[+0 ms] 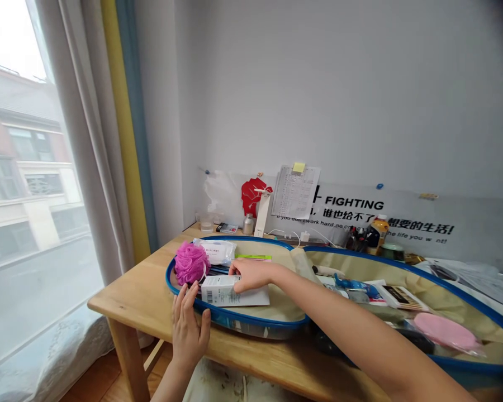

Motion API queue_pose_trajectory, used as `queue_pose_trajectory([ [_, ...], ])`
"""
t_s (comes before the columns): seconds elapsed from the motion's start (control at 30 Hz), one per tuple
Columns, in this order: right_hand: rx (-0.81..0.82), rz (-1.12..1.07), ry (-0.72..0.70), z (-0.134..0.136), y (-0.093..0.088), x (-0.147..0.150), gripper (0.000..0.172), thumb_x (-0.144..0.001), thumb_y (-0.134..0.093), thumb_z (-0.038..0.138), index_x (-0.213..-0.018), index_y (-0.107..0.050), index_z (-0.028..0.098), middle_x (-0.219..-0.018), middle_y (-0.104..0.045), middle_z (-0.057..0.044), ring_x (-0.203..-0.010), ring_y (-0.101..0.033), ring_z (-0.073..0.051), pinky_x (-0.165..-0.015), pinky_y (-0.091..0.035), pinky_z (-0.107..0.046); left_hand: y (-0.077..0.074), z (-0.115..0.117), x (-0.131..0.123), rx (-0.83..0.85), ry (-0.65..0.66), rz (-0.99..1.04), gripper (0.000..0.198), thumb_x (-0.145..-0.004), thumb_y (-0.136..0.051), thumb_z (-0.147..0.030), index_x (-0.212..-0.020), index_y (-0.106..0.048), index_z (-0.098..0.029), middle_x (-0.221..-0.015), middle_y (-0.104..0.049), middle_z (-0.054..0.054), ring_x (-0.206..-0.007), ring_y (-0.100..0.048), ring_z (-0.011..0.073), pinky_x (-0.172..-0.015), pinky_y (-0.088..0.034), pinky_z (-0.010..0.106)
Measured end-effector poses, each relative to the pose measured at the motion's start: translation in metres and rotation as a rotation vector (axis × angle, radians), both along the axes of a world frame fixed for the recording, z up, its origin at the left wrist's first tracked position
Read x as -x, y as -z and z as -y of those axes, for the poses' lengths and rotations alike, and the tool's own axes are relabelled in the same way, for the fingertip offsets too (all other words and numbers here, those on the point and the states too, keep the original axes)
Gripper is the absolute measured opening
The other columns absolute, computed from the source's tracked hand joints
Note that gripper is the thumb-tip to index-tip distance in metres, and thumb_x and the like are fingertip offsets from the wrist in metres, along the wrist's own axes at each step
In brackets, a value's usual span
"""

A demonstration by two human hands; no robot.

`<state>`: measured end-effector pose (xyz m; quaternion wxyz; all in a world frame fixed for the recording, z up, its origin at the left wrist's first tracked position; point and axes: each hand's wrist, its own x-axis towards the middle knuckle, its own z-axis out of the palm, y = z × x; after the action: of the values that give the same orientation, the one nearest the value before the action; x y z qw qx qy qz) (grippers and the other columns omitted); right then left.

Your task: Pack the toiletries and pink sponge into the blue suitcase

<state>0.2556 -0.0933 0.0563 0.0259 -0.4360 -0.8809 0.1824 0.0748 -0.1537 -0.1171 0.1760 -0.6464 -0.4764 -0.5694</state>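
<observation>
My left hand (188, 326) rests with its fingers stretched up against the near blue rim of a beige pop-up basket (243, 322) on the wooden desk. My right hand (251, 274) reaches across into that basket, fingers curled down on a white box with a barcode (224, 291). A pink bath pouf (191, 262) lies at the basket's left end, just above my left hand. Behind it lie a clear packet (218, 250) and a thin green strip (254, 257).
A second blue-rimmed basket (456, 290) to the right holds a pink pad (444, 330), booklets and a blue tube. Bottles, a charger cable and papers line the wall behind. The window and curtains (104, 139) stand at the left, by the desk (138, 290) corner.
</observation>
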Motion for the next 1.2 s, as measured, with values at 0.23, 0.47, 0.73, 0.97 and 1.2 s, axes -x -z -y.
queue_pose_trajectory([
  [0.23, 0.082, -0.037, 0.021, -0.005, 0.012, -0.005, 0.042, -0.061, -0.066, 0.032, -0.101, -0.059, 0.021, -0.101, -0.060, -0.003, -0.085, -0.056, -0.017, -0.070, -0.044, -0.028, 0.001, -0.001, -0.001, 0.010, -0.019, -0.019, 0.055, -0.094, -0.040, -0.029, -0.147, -0.027, -0.019, -0.143, -0.046, 0.015, -0.141, -0.030, 0.0280, -0.114, -0.025, 0.052],
  [0.47, 0.130, -0.124, 0.037, -0.008, 0.020, -0.015, 0.040, -0.063, -0.065, 0.031, -0.101, -0.059, 0.021, -0.104, -0.062, -0.002, -0.084, -0.058, -0.014, -0.069, -0.045, -0.025, 0.001, -0.002, -0.001, -0.009, -0.017, -0.032, 0.057, -0.094, -0.041, -0.025, -0.148, -0.024, -0.019, -0.142, -0.046, 0.015, -0.142, -0.029, 0.0269, -0.115, -0.025, 0.052],
  [0.73, 0.030, -0.231, 0.004, -0.006, 0.025, 0.011, 0.038, -0.060, -0.071, 0.030, -0.095, -0.059, 0.022, -0.104, -0.060, -0.002, -0.094, -0.055, -0.019, -0.082, -0.044, -0.030, 0.004, -0.003, 0.000, -0.002, -0.009, -0.027, 0.060, -0.094, -0.041, -0.026, -0.150, -0.020, -0.019, -0.146, -0.041, 0.015, -0.144, -0.024, 0.0263, -0.115, -0.024, 0.050],
  [0.97, 0.121, -0.340, -0.059, -0.001, 0.036, 0.031, 0.014, -0.081, -0.061, 0.029, -0.093, -0.065, 0.022, -0.103, -0.065, 0.000, -0.102, -0.058, -0.020, -0.093, -0.042, -0.032, 0.006, -0.002, 0.002, 0.046, -0.050, -0.081, 0.053, -0.095, -0.038, -0.026, -0.148, -0.029, -0.022, -0.152, -0.034, 0.013, -0.146, -0.019, 0.0276, -0.116, -0.018, 0.053],
  [1.2, 0.274, -0.557, 0.060, -0.004, 0.036, 0.028, 0.039, -0.091, -0.055, 0.042, -0.120, -0.056, 0.017, -0.120, -0.060, -0.007, -0.107, -0.058, -0.020, -0.093, -0.048, -0.044, -0.006, -0.001, -0.007, 0.012, -0.049, -0.187, 0.041, -0.093, -0.039, -0.028, -0.132, -0.051, -0.023, -0.138, -0.052, 0.010, -0.143, -0.026, 0.0270, -0.117, -0.009, 0.052],
])
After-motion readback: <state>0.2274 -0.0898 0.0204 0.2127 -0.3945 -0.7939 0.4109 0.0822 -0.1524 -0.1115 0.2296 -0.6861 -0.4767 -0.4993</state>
